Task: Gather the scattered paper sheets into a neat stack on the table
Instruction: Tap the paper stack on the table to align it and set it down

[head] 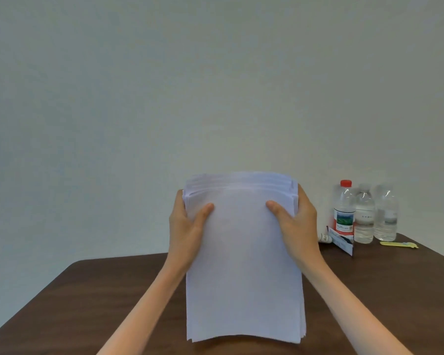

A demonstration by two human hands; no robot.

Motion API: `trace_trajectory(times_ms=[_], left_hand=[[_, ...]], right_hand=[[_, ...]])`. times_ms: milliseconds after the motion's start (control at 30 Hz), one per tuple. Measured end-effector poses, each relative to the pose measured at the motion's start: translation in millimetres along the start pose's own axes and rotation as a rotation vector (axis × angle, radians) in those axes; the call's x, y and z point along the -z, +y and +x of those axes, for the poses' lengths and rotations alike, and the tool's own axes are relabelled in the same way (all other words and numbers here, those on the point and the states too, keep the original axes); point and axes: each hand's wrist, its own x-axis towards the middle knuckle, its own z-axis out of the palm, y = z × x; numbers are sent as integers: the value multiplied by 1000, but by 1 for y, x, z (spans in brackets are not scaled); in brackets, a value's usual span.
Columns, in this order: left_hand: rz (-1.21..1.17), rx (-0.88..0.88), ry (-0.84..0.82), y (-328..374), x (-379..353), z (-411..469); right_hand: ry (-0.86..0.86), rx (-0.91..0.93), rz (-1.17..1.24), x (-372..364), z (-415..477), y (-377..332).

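paper stack upright above table centre | left hand, right hand each grasp a side edge, thumbs in front | top edges uneven | risk: loose grip lets sheets slip out, fanning the stack

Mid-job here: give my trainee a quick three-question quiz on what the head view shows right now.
1. True or false: the paper stack lies flat on the table.
2. How many water bottles stand at the table's far right? A two, B three, C five.
3. Fill in: the leftmost bottle has a ___ cap.
Key: 1 false, the left hand and right hand hold it upright by its sides; 2 B; 3 red.
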Motion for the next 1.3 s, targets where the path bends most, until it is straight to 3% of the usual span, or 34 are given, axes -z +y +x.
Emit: trace_trajectory(times_ms=[100, 200, 433, 867, 1067, 1133, 1300], left_hand=[[26, -44, -5, 4, 0, 1], [83, -55, -55, -1, 7, -2], [356, -302, -130, -2, 23, 1], [381, -308, -228, 0, 35, 0], [356, -270, -215, 1, 37, 2], [352, -249, -242, 2, 37, 3], [413, -278, -297, 5, 40, 3]], right_hand=[[29, 90, -60, -5, -3, -2], [-21, 69, -74, 0, -5, 2], [-90, 223, -258, 13, 5, 5], [-118, 280, -419, 30, 0, 3], [-91, 158, -135, 31, 1, 3], [-115, 146, -146, 31, -2, 4], [-173, 372, -381, 33, 1, 1]])
